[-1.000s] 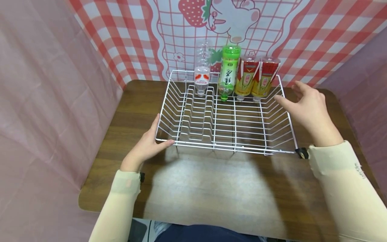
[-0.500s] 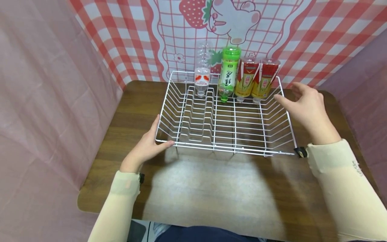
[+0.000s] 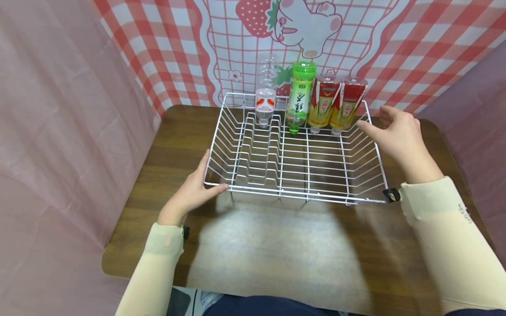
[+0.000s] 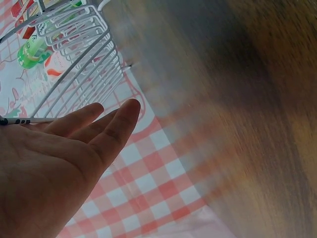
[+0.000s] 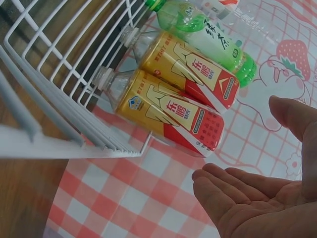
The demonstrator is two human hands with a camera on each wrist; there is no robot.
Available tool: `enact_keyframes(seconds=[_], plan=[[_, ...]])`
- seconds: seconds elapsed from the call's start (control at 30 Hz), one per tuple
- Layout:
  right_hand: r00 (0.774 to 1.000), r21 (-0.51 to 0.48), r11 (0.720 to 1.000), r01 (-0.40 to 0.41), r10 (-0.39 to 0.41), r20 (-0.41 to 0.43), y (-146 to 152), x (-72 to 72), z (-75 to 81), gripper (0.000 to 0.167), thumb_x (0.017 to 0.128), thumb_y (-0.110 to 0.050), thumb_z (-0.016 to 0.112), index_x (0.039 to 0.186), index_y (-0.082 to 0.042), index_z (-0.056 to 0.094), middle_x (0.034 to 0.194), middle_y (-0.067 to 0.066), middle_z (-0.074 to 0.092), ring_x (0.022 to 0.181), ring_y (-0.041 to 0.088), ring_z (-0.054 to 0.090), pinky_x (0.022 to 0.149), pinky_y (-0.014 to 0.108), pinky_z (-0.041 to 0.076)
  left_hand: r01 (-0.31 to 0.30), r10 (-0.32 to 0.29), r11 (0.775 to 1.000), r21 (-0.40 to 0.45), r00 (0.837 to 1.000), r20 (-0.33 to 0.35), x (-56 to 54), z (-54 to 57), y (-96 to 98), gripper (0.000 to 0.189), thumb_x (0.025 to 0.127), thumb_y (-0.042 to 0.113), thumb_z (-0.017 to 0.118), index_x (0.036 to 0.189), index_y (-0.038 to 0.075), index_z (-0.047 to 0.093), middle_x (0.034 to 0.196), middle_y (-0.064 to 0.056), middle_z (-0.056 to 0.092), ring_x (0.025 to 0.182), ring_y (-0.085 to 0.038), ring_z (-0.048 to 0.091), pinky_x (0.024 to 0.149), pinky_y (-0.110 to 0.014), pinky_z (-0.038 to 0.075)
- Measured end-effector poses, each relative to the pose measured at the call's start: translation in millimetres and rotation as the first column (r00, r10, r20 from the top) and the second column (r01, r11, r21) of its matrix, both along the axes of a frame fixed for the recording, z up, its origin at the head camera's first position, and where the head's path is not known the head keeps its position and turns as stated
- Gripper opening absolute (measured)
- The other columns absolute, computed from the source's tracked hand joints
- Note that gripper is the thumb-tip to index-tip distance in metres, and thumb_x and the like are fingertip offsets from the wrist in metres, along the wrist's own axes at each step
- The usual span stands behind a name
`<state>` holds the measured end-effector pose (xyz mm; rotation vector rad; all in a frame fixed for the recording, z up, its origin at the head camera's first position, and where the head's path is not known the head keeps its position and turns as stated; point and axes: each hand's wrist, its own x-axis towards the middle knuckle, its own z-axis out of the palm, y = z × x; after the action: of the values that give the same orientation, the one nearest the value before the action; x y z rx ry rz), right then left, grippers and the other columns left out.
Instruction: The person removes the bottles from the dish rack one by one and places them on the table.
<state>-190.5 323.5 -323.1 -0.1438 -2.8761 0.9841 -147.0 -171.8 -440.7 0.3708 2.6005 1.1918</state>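
Observation:
A white wire dish rack (image 3: pixel 332 201) sits on the table with several upside-down bottles along its back. They are a clear bottle (image 3: pixel 265 102), a green tea bottle (image 3: pixel 298 94) and two red-and-yellow drink bottles (image 5: pixel 168 111), necks down. At the rack's front left corner is my left hand (image 3: pixel 187 191), thumb along the front rim and fingers outside the left side. Beside the back right corner my right hand (image 3: pixel 401 138) is raised, thumb and fingers spread apart. Nothing is between them, and in the right wrist view a gap separates it from the nearest bottle.
Brown wooden table (image 3: pixel 276 250) extends in front of the rack and to both sides. A red-and-white checked cloth (image 3: pixel 170 48) hangs behind, close to the bottles. Pink curtains (image 3: pixel 59 109) hang at the left and right. A black band (image 3: pixel 391 195) is at the right wrist.
My right hand has shifted very slightly left, still spread. The left hand stays at the rack corner, and the rack and bottles have not moved on the table.

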Motion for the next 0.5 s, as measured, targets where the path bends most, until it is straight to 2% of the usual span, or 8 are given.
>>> enact_keyframes(seconds=[0.13,0.23,0.5], plan=[[1.000,0.003,1.000,0.004,-0.004,0.015,0.4,-3.5,1.2,0.092,0.093,-0.056,0.065,0.153,0.008,0.037,0.146,0.029,0.048,0.133,0.045,0.046,0.115,0.059,0.024,-0.002,0.002,1.000,0.000,1.000,0.004,0.7,-0.4,-0.9,0.117,0.087,0.064,0.071,0.162,0.031,-0.012,0.169,-0.006,0.003,0.148,-0.037,0.021,0.116,-0.059,0.023],[1.000,0.011,1.000,0.010,-0.010,0.025,0.0,-5.1,1.1,0.094,0.093,-0.058,0.066,0.153,0.008,0.036,0.146,0.029,0.048,0.133,0.044,0.048,0.110,0.060,0.033,-0.001,0.001,1.000,-0.001,1.000,0.005,1.0,-0.6,-1.1,0.117,0.087,0.064,0.071,0.162,0.031,-0.012,0.169,-0.006,0.002,0.148,-0.038,0.021,0.116,-0.059,0.023],[0.999,0.002,1.000,0.010,-0.010,0.054,1.2,-7.0,-1.6,0.095,0.093,-0.059,0.064,0.154,0.008,0.034,0.145,0.029,0.049,0.136,0.044,0.043,0.113,0.059,0.029,-0.002,0.002,1.000,-0.007,1.000,0.009,-0.3,1.4,-0.1,0.116,0.087,0.063,0.071,0.162,0.033,-0.012,0.169,-0.007,0.003,0.148,-0.038,0.022,0.116,-0.059,0.024]])
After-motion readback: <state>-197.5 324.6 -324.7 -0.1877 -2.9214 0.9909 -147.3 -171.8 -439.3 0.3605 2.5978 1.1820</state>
